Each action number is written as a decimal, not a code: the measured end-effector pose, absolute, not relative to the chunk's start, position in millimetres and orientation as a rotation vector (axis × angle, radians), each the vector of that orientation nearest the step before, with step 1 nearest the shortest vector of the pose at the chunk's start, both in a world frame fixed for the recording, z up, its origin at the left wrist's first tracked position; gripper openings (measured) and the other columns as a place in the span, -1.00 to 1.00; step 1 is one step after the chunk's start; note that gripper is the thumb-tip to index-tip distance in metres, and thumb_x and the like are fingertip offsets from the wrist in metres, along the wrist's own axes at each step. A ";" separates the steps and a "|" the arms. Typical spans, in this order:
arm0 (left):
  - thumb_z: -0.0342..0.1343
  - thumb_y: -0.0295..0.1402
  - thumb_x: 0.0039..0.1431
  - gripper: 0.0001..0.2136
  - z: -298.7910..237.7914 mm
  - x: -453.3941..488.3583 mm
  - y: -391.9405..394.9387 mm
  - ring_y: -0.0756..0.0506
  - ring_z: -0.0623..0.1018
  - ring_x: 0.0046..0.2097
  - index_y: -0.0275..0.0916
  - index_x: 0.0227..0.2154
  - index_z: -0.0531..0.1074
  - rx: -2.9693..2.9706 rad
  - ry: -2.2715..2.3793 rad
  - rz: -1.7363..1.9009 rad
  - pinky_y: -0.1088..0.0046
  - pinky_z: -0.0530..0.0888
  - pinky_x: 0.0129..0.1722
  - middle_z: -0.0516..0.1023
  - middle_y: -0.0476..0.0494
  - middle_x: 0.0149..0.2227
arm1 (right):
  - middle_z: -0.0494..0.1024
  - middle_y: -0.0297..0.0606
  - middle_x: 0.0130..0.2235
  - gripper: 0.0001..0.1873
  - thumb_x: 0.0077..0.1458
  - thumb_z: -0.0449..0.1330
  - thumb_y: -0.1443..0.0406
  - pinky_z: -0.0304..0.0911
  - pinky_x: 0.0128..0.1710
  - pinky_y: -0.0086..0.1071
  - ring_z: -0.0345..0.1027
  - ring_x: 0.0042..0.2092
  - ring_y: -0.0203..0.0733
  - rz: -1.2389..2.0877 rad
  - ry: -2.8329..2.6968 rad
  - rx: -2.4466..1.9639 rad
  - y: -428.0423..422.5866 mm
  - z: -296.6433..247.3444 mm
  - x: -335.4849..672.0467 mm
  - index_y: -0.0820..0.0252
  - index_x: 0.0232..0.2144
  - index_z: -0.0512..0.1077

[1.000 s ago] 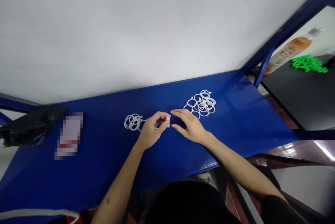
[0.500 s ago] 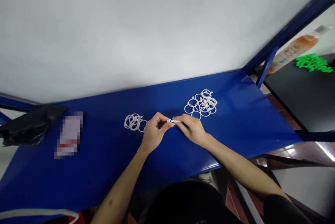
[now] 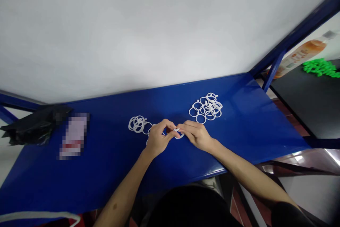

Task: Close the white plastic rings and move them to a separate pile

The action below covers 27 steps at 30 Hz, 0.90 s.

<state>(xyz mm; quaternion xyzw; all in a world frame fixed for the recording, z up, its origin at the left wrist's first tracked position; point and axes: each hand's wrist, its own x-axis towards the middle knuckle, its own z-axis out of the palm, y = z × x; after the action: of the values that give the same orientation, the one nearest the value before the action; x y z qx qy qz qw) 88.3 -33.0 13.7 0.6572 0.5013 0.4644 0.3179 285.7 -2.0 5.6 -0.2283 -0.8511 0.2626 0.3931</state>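
Note:
My left hand [image 3: 158,138] and my right hand [image 3: 198,135] meet over the blue table, fingertips almost touching. Between them they pinch a small white plastic ring [image 3: 181,136], whose lower curve shows below the fingers. Thumb and index finger are pressed together on each hand. A cluster of white rings [image 3: 138,130] lies just left of my left hand, and some of its loops run partly hidden beneath that hand. Beyond my right hand lies a larger pile of white rings [image 3: 209,109] with small knobs, several overlapping.
On the blue table [image 3: 111,170], a black plastic bag [image 3: 34,126] and a blurred-out pale packet [image 3: 74,135] lie at the left. A white wall [image 3: 159,35] rises behind. At right, beyond a blue frame, are a bottle [image 3: 302,55] and green pieces [image 3: 320,67].
The pinched ring has turned from nearly edge-on to showing its curved loop. Both hands have come closer together, and more loops show by my left hand. The view has shifted slightly.

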 end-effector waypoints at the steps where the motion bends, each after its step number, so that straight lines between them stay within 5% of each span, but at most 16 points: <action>1: 0.31 -0.33 0.14 -0.86 15.0 88.3 -32.8 0.07 0.47 -0.49 -0.19 -0.43 0.46 1.797 1.305 1.251 0.55 0.42 -0.42 0.52 0.08 -0.49 | 0.61 -0.17 -0.16 -0.72 0.39 0.04 0.37 0.41 -0.32 -0.37 0.42 -0.30 -0.26 0.675 -2.151 -0.588 -2.1 5.4 285.5 0.18 0.01 0.50; 8: 0.27 -0.42 0.20 -0.95 22.4 85.7 -28.9 0.07 0.53 -0.39 -0.20 -0.30 0.51 2.110 1.205 1.381 0.57 0.48 -0.35 0.55 0.03 -0.39 | 0.58 -0.22 -0.26 -0.74 0.40 0.04 0.31 0.41 -0.31 -0.37 0.41 -0.31 -0.27 0.778 -2.072 -0.674 -1.4 8.4 282.8 0.19 -0.05 0.52; 20: 0.17 -0.45 0.28 -0.87 17.3 90.3 -28.1 0.04 0.53 -0.36 -0.19 -0.42 0.49 2.120 1.224 1.342 0.52 0.49 -0.31 0.52 0.03 -0.42 | 0.51 -0.19 -0.31 -0.70 0.41 -0.03 0.37 0.37 -0.29 -0.32 0.34 -0.30 -0.21 0.551 -2.311 -0.569 -0.9 5.5 286.0 0.26 -0.03 0.50; 27: 0.12 -0.36 0.32 -0.89 35.5 41.5 -23.5 -0.02 0.54 -0.27 -0.19 -0.16 0.52 2.185 1.683 1.208 0.42 0.49 -0.17 0.58 -0.04 -0.27 | 0.45 -0.05 -0.16 -0.60 0.41 -0.06 0.35 0.39 -0.21 -0.27 0.35 -0.21 -0.15 0.296 -2.148 -1.072 26.0 -1.7 299.6 0.31 0.16 0.40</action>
<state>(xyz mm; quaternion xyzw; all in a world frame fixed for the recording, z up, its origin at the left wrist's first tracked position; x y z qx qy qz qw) 41.5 -23.5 35.5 0.7241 0.5579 0.4003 0.0653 299.6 26.0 -1.7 -0.4146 -0.8307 0.1143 0.3535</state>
